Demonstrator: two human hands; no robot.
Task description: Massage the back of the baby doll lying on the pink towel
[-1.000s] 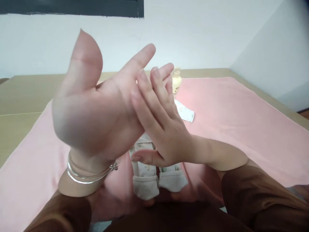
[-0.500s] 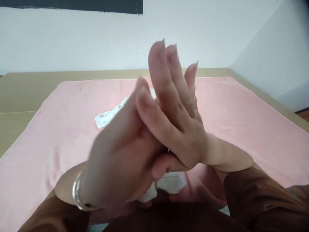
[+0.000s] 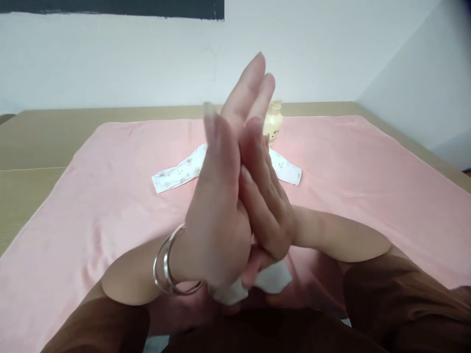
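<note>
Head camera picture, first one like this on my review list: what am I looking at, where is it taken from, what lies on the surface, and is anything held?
The picture comes from a camera worn on a person's head, looking forward and down, so the two arms entering from the bottom are that person's own. No machine is involved. The left hand, with bangles on its wrist, is pressed palm to palm against the right hand, raised in front of the camera. Neither hand holds anything. Below them a pink towel covers a tan surface. On the towel lies a small white printed garment, largely hidden by the hands, and behind it stands a pale yellow bottle. The sleeves are brown.
</note>
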